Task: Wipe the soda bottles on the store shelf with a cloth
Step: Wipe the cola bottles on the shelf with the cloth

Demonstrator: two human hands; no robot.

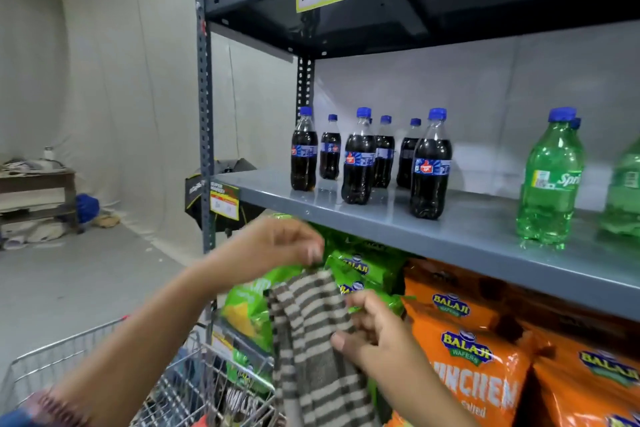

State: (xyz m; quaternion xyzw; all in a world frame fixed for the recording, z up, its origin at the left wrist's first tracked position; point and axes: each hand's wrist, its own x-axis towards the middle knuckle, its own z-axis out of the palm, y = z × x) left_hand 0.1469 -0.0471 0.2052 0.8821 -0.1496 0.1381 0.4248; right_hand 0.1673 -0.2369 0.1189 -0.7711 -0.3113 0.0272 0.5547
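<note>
Grey metal shelf (450, 239) holds six dark cola bottles (430, 166) upright at its left, and a green bottle (549, 180) well apart to the right; another green one is cut off at the frame edge. Below, green and orange snack bags (474, 357) crowd the lower tier, partly hidden by the hands. A wire cart (69, 357) sits bottom left, contents hard to make out. Left hand (277, 246) pinches the striped cloth (311, 329) at its top; right hand (374, 333) grips its side, fingers curled.
</note>
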